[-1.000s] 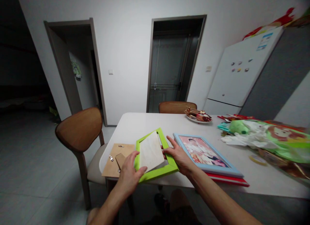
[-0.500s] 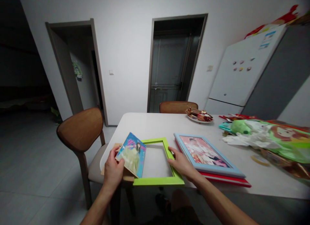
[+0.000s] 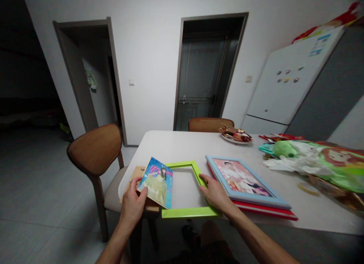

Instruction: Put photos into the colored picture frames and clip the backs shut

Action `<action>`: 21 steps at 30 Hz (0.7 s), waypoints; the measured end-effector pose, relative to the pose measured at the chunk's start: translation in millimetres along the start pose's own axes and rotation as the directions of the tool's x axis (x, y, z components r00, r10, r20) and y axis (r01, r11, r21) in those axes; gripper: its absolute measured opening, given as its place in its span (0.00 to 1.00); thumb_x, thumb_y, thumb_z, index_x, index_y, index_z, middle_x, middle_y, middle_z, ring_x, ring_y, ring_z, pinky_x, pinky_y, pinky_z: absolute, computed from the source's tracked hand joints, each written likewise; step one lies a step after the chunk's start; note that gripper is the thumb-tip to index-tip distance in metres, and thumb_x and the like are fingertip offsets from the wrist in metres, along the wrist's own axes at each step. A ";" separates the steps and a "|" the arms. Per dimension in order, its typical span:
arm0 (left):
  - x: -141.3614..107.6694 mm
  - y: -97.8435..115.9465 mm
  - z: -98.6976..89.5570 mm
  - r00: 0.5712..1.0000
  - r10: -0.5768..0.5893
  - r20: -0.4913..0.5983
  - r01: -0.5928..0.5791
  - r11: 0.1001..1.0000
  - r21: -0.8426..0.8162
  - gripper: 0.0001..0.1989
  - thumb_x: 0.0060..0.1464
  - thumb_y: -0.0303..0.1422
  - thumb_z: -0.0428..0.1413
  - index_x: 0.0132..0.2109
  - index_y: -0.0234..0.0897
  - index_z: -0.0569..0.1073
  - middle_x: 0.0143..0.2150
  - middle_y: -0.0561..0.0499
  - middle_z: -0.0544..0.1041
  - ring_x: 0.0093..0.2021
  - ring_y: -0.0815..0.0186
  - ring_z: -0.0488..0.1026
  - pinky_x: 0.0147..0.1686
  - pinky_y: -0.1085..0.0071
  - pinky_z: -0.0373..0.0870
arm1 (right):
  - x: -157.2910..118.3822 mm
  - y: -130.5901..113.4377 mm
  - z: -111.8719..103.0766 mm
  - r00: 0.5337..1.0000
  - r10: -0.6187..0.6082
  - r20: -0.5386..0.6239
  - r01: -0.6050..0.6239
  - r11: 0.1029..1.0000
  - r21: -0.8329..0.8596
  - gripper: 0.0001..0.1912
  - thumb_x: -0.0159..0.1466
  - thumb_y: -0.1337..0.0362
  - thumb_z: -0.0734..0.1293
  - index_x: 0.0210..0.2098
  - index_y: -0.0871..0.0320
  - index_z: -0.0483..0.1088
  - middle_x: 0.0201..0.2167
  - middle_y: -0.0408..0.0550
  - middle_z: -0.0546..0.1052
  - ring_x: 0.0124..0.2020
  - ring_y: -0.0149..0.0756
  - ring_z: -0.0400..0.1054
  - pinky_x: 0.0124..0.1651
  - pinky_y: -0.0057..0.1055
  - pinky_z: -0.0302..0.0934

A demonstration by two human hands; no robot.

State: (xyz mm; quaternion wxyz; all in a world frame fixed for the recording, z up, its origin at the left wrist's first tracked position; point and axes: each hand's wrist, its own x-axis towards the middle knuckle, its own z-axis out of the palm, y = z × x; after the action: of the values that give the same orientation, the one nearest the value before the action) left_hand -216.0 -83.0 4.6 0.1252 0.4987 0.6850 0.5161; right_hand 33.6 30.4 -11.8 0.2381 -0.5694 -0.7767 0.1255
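My left hand [image 3: 133, 201] grips the left edge of a picture [image 3: 157, 182] showing a figure in a pale dress on blue, thumb on its face. The picture is tilted over the left side of a lime green frame [image 3: 190, 212], whose opening shows the white table. Under the picture and my left hand lies a brown backing board [image 3: 138, 172], partly hidden. My right hand [image 3: 214, 192] is closed on the right side of the green frame. Just right of it, a light blue frame [image 3: 247, 197] with a pink picture rests on a red frame [image 3: 267, 210].
On the white table [image 3: 176, 142] are a plate [image 3: 236, 138] of wrapped items, a green packaging bag [image 3: 341, 169], crumpled white plastic [image 3: 298, 159] and a tape roll [image 3: 308, 189]. Chairs stand at the left [image 3: 98, 148] and far side [image 3: 210, 124].
The picture has turned slightly to face the camera more and shifted a little right. The green frame and my right hand have also moved slightly right in view.
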 end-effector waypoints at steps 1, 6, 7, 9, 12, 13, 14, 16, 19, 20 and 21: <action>1.2 0.1 1.4 1.000 0.004 0.004 -0.004 1.000 0.018 0.14 0.45 0.34 0.50 0.41 0.39 0.66 0.32 0.53 0.73 0.31 0.63 0.70 0.31 0.70 0.64 | -0.4 -0.3 -0.2 1.000 0.003 0.011 -0.003 1.000 -0.010 0.25 0.51 0.71 0.56 0.49 0.70 0.61 0.46 0.59 0.69 0.46 0.40 0.64 0.50 0.33 0.53; 4.2 6.3 10.8 0.999 0.022 -0.029 -0.020 0.996 0.091 0.11 0.47 0.34 0.47 0.40 0.38 0.67 0.21 0.58 0.68 0.19 0.68 0.64 0.23 0.74 0.59 | -3.2 0.4 4.5 0.999 0.012 0.029 -0.012 1.000 -0.020 0.25 0.52 0.72 0.55 0.50 0.72 0.60 0.47 0.60 0.68 0.47 0.40 0.63 0.51 0.32 0.53; 4.1 9.3 11.3 0.998 0.037 -0.043 -0.033 0.995 0.093 0.11 0.47 0.33 0.47 0.40 0.39 0.67 0.20 0.58 0.66 0.18 0.69 0.63 0.22 0.75 0.58 | -3.0 1.0 5.7 0.999 0.016 0.028 -0.015 1.000 -0.021 0.25 0.52 0.72 0.55 0.50 0.72 0.60 0.47 0.60 0.68 0.47 0.40 0.63 0.51 0.31 0.53; 3.9 16.0 9.5 0.995 0.060 -0.077 -0.055 0.996 0.065 0.10 0.48 0.33 0.47 0.39 0.39 0.67 0.20 0.59 0.65 0.17 0.70 0.62 0.21 0.75 0.58 | -1.6 2.7 7.4 0.999 0.028 0.030 -0.027 0.999 -0.026 0.25 0.53 0.72 0.55 0.50 0.72 0.60 0.46 0.60 0.68 0.47 0.41 0.62 0.51 0.32 0.53; 5.1 24.1 2.1 0.992 0.028 -0.122 -0.036 0.997 -0.063 0.09 0.48 0.34 0.48 0.37 0.39 0.67 0.19 0.59 0.65 0.18 0.71 0.64 0.20 0.76 0.59 | 0.6 4.5 7.6 1.000 0.009 0.027 -0.008 0.999 -0.032 0.25 0.52 0.72 0.56 0.50 0.72 0.61 0.45 0.61 0.69 0.46 0.41 0.63 0.50 0.34 0.53; 5.8 25.9 0.0 0.992 -0.006 -0.129 -0.012 0.990 -0.142 0.08 0.47 0.34 0.49 0.37 0.39 0.66 0.18 0.60 0.64 0.18 0.71 0.64 0.20 0.77 0.59 | 0.7 4.0 7.1 1.000 -0.010 0.002 0.010 0.999 -0.033 0.24 0.52 0.71 0.56 0.49 0.71 0.62 0.44 0.62 0.69 0.46 0.42 0.63 0.50 0.35 0.53; 6.6 27.1 -1.4 0.990 -0.057 -0.127 0.024 0.968 -0.249 0.09 0.46 0.34 0.50 0.36 0.38 0.66 0.18 0.60 0.64 0.17 0.72 0.64 0.19 0.78 0.59 | 0.3 2.5 6.5 0.998 -0.035 -0.043 0.034 0.999 -0.026 0.23 0.52 0.71 0.57 0.48 0.70 0.63 0.45 0.62 0.68 0.46 0.43 0.62 0.51 0.36 0.52; 7.3 29.1 -0.6 0.978 -0.199 -0.067 0.131 0.828 -0.545 0.10 0.42 0.33 0.54 0.35 0.38 0.65 0.19 0.61 0.65 0.14 0.77 0.61 0.16 0.81 0.57 | -2.0 -4.3 5.3 0.984 -0.086 -0.153 0.093 0.995 0.046 0.21 0.52 0.70 0.57 0.45 0.66 0.66 0.46 0.60 0.67 0.48 0.42 0.59 0.52 0.38 0.50; 3.8 33.8 8.5 0.940 -0.324 0.104 0.269 0.520 -0.811 0.12 0.38 0.30 0.56 0.33 0.37 0.64 0.23 0.61 0.67 0.13 0.82 0.57 0.13 0.85 0.56 | -8.4 -24.4 5.1 0.990 -0.108 -0.096 0.137 0.914 0.382 0.18 0.54 0.66 0.57 0.42 0.62 0.67 0.42 0.54 0.70 0.43 0.38 0.63 0.49 0.38 0.54; 1.0 36.6 12.8 0.930 -0.334 0.156 0.302 0.446 -0.843 0.11 0.38 0.29 0.57 0.33 0.37 0.64 0.24 0.60 0.67 0.13 0.83 0.57 0.13 0.86 0.57 | -10.7 -33.1 5.5 0.994 -0.112 0.005 0.093 0.845 0.526 0.18 0.55 0.64 0.56 0.42 0.62 0.67 0.39 0.53 0.71 0.40 0.37 0.65 0.45 0.37 0.57; -2.6 40.0 17.5 0.920 -0.334 0.205 0.330 0.379 -0.865 0.11 0.39 0.27 0.56 0.33 0.36 0.65 0.25 0.60 0.68 0.13 0.83 0.58 0.14 0.87 0.58 | -12.9 -42.1 5.8 0.985 -0.129 0.112 0.024 0.754 0.657 0.18 0.55 0.62 0.56 0.42 0.62 0.67 0.36 0.53 0.72 0.36 0.37 0.66 0.42 0.36 0.59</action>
State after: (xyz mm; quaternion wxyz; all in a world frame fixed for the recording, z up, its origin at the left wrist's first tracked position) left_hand -180.7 -76.1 29.3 0.4654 0.2111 0.4002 0.7607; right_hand -1.0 5.1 -0.1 0.3672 -0.4073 -0.7226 0.4209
